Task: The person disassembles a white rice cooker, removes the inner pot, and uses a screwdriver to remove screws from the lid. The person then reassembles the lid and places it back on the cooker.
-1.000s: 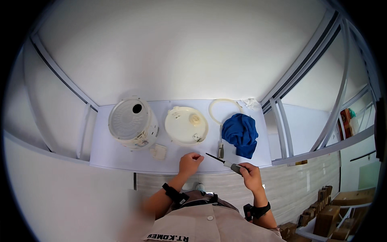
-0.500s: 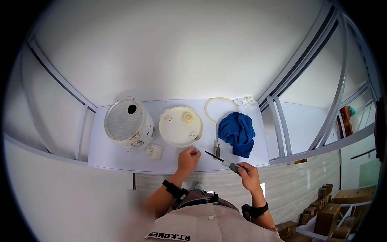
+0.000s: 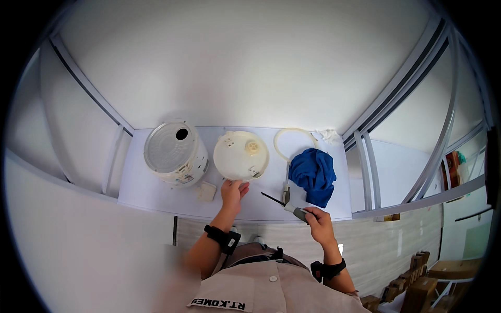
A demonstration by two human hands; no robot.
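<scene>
Beige shirt [image 3: 292, 292], black wrist straps [image 3: 219, 237]
A pale button [image 3: 273, 278] showed, with dark lettering [image 3: 218, 304] at its eight o'clock.

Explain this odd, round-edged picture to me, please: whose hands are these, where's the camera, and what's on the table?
These are a person's own bare hands; no robot is involved. A wide fisheye camera on the person's head looks down, so straight edges bend near the rim. The right hand holds a screwdriver. The left hand is at the near edge of a round cream piece; whether it grips anything is unclear. Also on the white table are a white drum-shaped housing, a small pale part, a cream ring, a second screwdriver and a blue cloth.
</scene>
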